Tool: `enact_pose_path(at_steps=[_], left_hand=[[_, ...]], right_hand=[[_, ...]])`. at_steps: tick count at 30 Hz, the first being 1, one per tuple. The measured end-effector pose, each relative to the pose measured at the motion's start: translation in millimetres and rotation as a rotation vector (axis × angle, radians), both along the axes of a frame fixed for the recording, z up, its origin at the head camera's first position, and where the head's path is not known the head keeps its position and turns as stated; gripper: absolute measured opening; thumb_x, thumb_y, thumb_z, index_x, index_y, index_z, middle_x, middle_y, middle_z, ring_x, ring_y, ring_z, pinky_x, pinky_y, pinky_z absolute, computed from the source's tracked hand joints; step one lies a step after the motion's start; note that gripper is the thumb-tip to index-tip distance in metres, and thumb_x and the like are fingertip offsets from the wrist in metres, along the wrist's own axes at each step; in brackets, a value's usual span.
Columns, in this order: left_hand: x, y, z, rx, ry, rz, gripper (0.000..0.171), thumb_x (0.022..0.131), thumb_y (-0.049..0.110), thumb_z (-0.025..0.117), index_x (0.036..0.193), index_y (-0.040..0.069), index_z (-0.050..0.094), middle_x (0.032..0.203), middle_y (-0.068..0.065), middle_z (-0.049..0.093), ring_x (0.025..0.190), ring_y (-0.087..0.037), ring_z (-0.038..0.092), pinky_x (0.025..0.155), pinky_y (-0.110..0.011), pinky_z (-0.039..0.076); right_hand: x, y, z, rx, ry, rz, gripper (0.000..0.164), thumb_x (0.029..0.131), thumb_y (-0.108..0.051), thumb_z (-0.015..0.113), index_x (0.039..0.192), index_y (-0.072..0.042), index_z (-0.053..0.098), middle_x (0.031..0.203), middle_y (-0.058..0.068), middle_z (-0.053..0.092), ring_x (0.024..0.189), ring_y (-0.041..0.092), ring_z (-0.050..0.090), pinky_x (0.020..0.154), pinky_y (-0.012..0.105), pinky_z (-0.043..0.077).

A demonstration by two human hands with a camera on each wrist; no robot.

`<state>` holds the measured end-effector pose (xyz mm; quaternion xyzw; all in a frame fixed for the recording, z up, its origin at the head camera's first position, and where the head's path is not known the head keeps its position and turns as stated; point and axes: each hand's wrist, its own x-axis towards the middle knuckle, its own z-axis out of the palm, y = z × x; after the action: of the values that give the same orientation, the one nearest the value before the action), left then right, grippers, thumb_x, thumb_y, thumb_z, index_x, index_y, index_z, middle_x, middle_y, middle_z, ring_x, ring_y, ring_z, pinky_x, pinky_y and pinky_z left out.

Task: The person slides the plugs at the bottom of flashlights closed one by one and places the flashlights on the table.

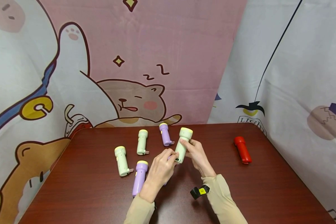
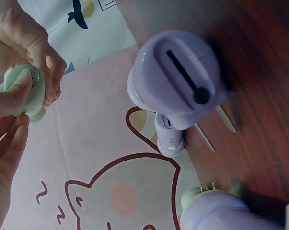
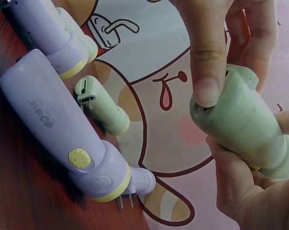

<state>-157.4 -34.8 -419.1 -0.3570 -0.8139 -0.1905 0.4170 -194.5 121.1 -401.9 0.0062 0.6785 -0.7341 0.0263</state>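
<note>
Right hand: held green flashlight.
Left hand: pinched its bottom end.
Purple flashlight: lay beside left hand.
Red flashlight: lay well apart.

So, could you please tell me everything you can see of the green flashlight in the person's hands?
The green flashlight is pale and smooth, apparently plastic, with a wide head, a pale yellow rim and a narrower body. It is held above the table, tilted, head uppermost. The right hand grips its body, while the left hand has its thumb on the base. Whether it is lit, I cannot tell.
</note>
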Motion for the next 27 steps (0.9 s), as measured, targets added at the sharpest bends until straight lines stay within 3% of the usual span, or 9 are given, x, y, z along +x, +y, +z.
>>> enact_pose_path(at_steps=[27], left_hand=[[-2.9, 2.4, -3.5, 0.011, 0.075, -0.013, 0.025, 0.068, 0.003, 0.081, 0.089, 0.003, 0.067, 0.079, -0.002, 0.056, 0.065, -0.015, 0.054, 0.057, -0.022, 0.045]], right_hand=[[1.6, -1.0, 0.0, 0.028, 0.009, 0.006, 0.040, 0.093, -0.020, 0.057, 0.120, 0.010, 0.055, 0.103, 0.019, 0.062, 0.078, 0.014, 0.065, 0.073, 0.031, 0.057]])
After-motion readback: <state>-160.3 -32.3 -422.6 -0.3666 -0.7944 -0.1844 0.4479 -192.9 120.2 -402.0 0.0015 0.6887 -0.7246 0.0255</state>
